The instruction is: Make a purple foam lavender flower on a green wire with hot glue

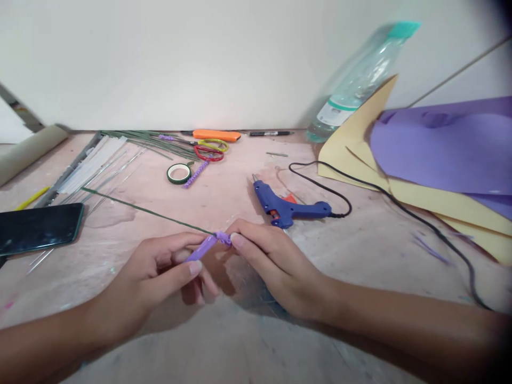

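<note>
2 hands (150, 274) (280, 266), 1 glue gun (286, 211), 1 bottle (358, 80), 1 phone (40, 229), 1 tape roll (169, 175), 1 black pen (271, 133).

A pale pinkish, smudged flat tabletop (224, 341) carried the things. Toward its far edge lay a bundle of thin green stems (144, 143), an orange-handled cutter (216, 135) and a slim black pen (270, 133). Scissors with red and yellow loop handles (208, 153) lay near a round roll of green tape (178, 173). A blue plastic glue gun (276, 202) rested on its side, its black cord (390, 196) running right across large cream-coloured sheets (348, 149). A dark flat smartphone (38, 228) lay at left.
</note>
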A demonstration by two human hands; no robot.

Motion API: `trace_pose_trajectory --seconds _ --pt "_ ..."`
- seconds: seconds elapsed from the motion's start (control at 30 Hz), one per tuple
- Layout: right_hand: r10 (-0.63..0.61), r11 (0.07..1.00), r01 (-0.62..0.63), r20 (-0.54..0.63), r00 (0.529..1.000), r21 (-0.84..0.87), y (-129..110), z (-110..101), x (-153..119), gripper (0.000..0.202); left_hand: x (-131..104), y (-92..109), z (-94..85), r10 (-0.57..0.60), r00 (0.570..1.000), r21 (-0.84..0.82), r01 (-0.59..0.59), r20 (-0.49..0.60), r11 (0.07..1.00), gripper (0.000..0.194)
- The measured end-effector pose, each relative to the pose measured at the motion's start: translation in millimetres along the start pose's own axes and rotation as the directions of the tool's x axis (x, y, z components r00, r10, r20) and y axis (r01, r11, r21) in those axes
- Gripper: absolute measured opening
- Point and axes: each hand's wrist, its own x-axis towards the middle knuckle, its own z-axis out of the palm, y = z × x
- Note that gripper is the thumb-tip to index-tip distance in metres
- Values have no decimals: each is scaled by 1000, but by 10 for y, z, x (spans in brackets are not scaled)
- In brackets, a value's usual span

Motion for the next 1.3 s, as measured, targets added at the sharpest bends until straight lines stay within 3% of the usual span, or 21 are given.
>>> trace_pose_trajectory --seconds 0.23,0.67,0.9,1.0,1.13,1.23,1.3 --pt "62 995 -66 -48 997 -78 -22 15 15 31 17 -3 21 18 997 -89 -11 70 996 37" --pt "27 998 -32 -98 995 -46 -34 34 13 21 7 11 -21 -30 997 -93 37 67 995 40" --pt "70 996 -62 -138 988 59 9 60 -18 10 -6 14 -31 -18 995 -10 19 96 1000 27" --pt "55 998 -50 -153 987 39 19 49 -19 10 -22 5 -33 22 998 39 -24 61 999 28" --pt "37 999 -35 -87 995 25 -10 17 -17 15 -69 -8 -26 187 981 123 -179 -58 976 22" --pt "5 1000 -5 5 1000 15 -34 -1 -13 26 -107 -17 -25 247 958 223 -211 -145 952 41" --pt "-2 1000 2 41 999 14 -40 -6 -7 30 -112 -17 -25 248 955 252 -203 -165 946 40"
